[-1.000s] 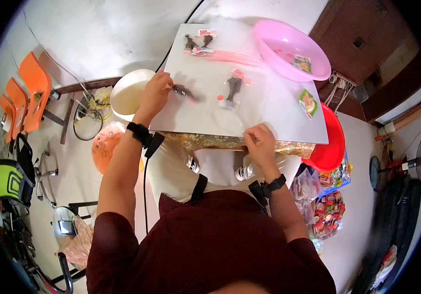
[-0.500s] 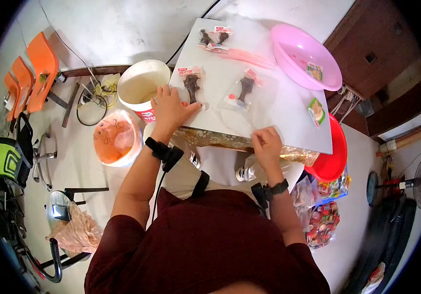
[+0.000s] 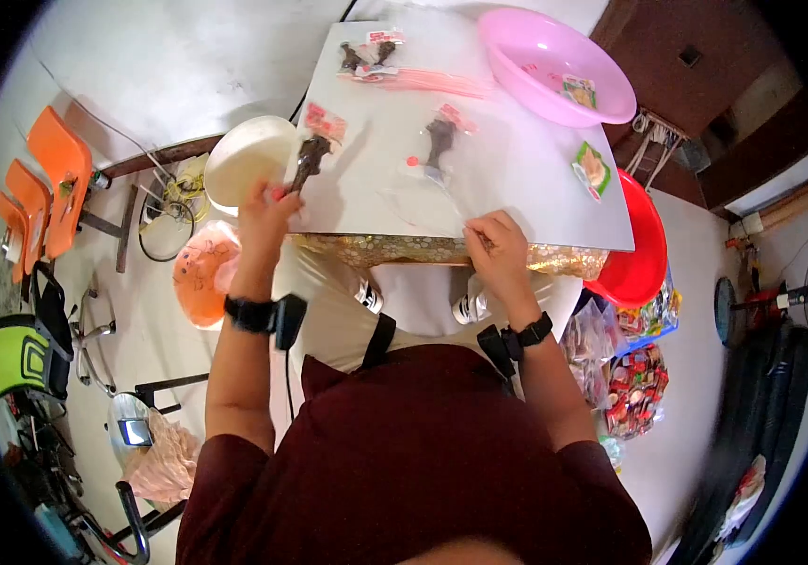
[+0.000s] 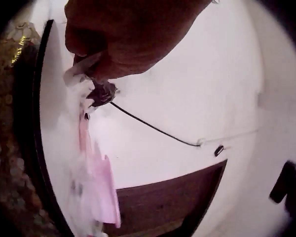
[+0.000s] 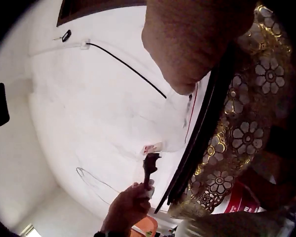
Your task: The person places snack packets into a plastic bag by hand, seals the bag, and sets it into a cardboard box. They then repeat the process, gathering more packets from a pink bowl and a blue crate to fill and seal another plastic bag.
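Observation:
In the head view my left hand (image 3: 267, 215) grips the lower end of a clear-wrapped dark drumstick (image 3: 310, 160) with a red-and-white label. It holds the pack up over the table's left edge, beside the white bucket. My right hand (image 3: 498, 247) is at the front edge, thumb and fingers pinching the edge of a clear plastic bag (image 3: 446, 202). A second wrapped drumstick (image 3: 440, 141) lies at the bag, mid-table. In the right wrist view the raised drumstick (image 5: 149, 165) stands upright above the left hand's fingers.
Several wrapped drumsticks (image 3: 352, 58) and a pink strip bundle (image 3: 432, 83) lie at the back. A pink basin (image 3: 540, 89) stands back right, near a green packet (image 3: 592, 171). The white bucket (image 3: 234, 169) and a red basin (image 3: 634, 259) flank the white table (image 3: 540, 179).
My left hand moved a drumstick over the table, lay open beside it half a second ago, and now grips it, lifted at the left edge. The right hand stays at the bag.

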Tool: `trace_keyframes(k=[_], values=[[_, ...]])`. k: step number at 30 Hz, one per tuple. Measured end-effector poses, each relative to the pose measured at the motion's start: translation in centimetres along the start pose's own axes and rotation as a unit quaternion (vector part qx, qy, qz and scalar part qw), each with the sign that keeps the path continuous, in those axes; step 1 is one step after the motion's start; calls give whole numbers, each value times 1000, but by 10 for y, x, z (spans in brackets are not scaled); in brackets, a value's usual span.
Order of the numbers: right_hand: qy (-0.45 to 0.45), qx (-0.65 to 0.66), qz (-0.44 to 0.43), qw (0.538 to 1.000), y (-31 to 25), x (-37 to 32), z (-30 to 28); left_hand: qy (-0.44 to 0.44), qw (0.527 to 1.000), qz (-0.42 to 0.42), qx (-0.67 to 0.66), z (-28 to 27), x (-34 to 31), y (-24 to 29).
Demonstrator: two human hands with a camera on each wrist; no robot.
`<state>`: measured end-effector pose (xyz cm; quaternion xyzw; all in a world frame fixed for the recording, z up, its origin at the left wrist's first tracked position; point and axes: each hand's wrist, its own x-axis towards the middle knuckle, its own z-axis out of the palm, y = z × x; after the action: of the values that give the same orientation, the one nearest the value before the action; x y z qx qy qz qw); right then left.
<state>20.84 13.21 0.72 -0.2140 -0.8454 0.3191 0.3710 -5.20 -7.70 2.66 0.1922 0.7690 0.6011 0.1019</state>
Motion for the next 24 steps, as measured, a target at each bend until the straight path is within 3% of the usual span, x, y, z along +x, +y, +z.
trace_keyframes(k=[3, 8, 12, 21, 24], values=[[21, 16, -2, 1000, -1, -1, 2, -84, 975, -74, -193, -26, -36, 15], [52, 20, -4, 998, -13, 4, 3, -249, 923, -172, -239, -39, -84, 16], [59, 2, -19, 998, -16, 8, 3, -275, 888, -270, -251, -9, -99, 26], [49, -21, -34, 998, -22, 9, -1, -309, 834, -265, -373, 55, -83, 44], [46, -21, -41, 998, -21, 6, -2, -315, 839, -264, -358, 78, -77, 50]])
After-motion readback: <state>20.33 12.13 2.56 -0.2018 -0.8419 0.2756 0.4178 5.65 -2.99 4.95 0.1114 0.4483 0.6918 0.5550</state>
